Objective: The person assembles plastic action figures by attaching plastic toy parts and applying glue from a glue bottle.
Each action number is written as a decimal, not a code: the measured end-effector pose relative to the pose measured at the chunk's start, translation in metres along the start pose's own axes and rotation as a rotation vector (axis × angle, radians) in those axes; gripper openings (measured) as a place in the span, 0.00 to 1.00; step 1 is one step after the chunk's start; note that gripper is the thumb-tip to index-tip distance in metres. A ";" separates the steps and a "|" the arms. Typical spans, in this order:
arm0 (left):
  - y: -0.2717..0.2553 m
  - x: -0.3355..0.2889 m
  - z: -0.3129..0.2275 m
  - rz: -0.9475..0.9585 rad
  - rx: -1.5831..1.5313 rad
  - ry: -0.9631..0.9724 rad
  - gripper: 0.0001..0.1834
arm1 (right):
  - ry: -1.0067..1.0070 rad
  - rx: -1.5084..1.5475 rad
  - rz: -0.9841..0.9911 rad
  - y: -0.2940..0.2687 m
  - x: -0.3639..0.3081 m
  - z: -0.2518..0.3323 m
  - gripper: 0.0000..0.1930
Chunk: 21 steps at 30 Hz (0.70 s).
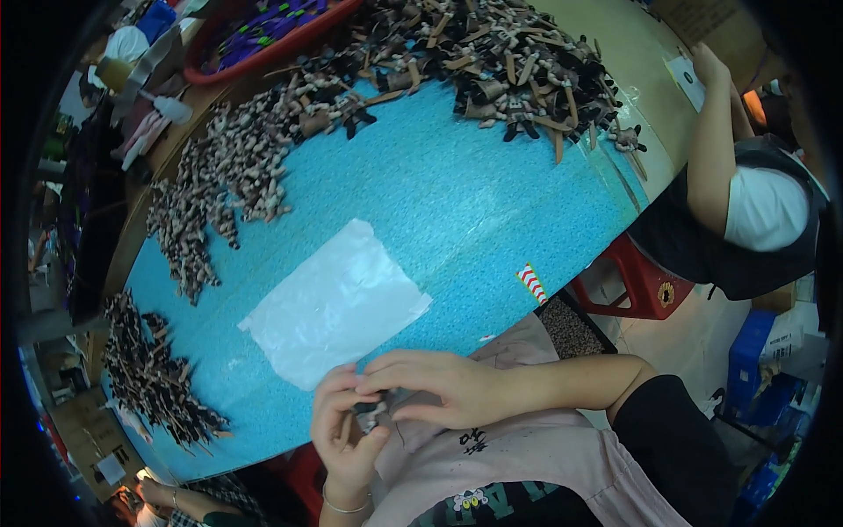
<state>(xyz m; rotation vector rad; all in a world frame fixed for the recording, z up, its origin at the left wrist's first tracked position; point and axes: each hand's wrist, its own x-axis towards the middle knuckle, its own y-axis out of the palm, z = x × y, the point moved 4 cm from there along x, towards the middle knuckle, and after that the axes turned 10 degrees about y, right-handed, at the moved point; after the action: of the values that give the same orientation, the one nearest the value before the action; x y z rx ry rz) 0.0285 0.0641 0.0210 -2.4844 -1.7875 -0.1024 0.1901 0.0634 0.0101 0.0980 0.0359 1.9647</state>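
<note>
Close to my body, at the near edge of the blue-topped table (378, 189), I hold a small dark-and-tan figure (371, 411) between both hands. My left hand (344, 430) is wrapped around it from below, fingers curled, with a bracelet at the wrist. Across its top reach the bent fingers of my right hand (435, 386), closed on the same piece. Fingers cover much of the figure, so its details are hidden. Just beyond my hands lies a wrinkled white plastic sheet (338, 299).
A big heap of brown-and-black figures (518, 79) lines the far edge. Small tan pieces (219, 167) pile up at left, dark slender parts (158, 378) nearer. A red basket (195, 66) holds purple straps. At right a co-worker (746, 202) sits by a red stool (654, 285).
</note>
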 end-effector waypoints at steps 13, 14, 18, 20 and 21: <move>-0.264 0.008 -0.049 -0.691 1.570 0.351 0.16 | 0.024 -0.363 -0.403 -0.123 -0.011 0.012 0.13; -0.283 0.004 -0.046 -0.710 1.633 0.337 0.17 | 0.035 -0.367 -0.397 -0.122 -0.012 0.011 0.12; -0.340 0.001 -0.007 -0.644 1.377 0.004 0.21 | 0.040 -0.443 -0.393 -0.117 -0.015 0.008 0.11; -0.333 0.006 -0.007 -0.503 1.424 0.005 0.24 | 0.040 -0.407 -0.411 -0.119 -0.015 0.008 0.11; -0.326 0.006 -0.007 -0.440 1.452 -0.011 0.27 | 0.039 -0.366 -0.414 -0.120 -0.015 0.008 0.11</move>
<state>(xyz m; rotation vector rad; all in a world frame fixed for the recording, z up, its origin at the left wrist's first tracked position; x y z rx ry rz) -0.2787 0.1722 0.0369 -1.0546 -1.4355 0.8413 0.3068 0.0956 0.0090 -0.1756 -0.2582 1.5314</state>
